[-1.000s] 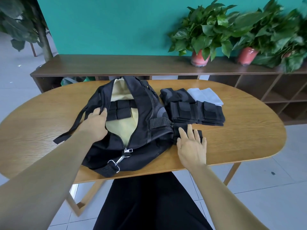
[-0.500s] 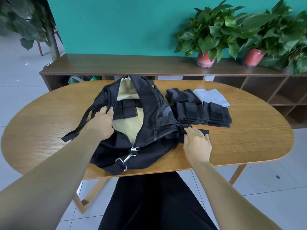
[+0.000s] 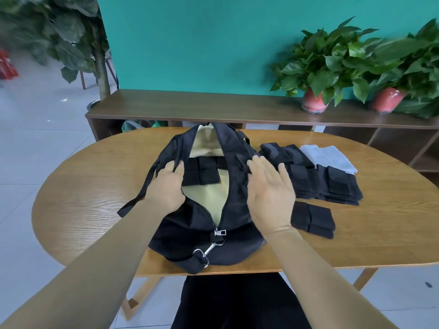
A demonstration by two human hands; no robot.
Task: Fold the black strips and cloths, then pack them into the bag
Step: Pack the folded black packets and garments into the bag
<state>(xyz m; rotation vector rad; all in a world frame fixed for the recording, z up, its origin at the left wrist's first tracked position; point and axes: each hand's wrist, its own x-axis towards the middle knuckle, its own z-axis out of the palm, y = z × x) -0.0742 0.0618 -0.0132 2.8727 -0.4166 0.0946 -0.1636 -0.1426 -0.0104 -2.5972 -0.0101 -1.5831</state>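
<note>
Teal wall (image 3: 213, 39) behind, oval wooden desk (image 3: 95, 198) in front. Black bag (image 3: 237, 222) lies mid-desk, unzipped, folded black strips (image 3: 202, 172) inside on the pale lining. Left hand (image 3: 167, 186) grips the bag's left opening edge. Right hand (image 3: 269, 186) flat, fingers straight, over the right flap, holding nothing. One folded strip (image 3: 312, 219) just right of bag; stacked black cloths (image 3: 332, 184) farther right.

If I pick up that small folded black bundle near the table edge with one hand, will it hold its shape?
Probably not fully. The small folded bundle looks like soft cloth in loose stacked layers, so it would likely sag and may unfold unless pinched across the fold. It seems light for its size. Lying flat on the wooden table, it shouldn't roll, though it might slide if pushed.
</note>
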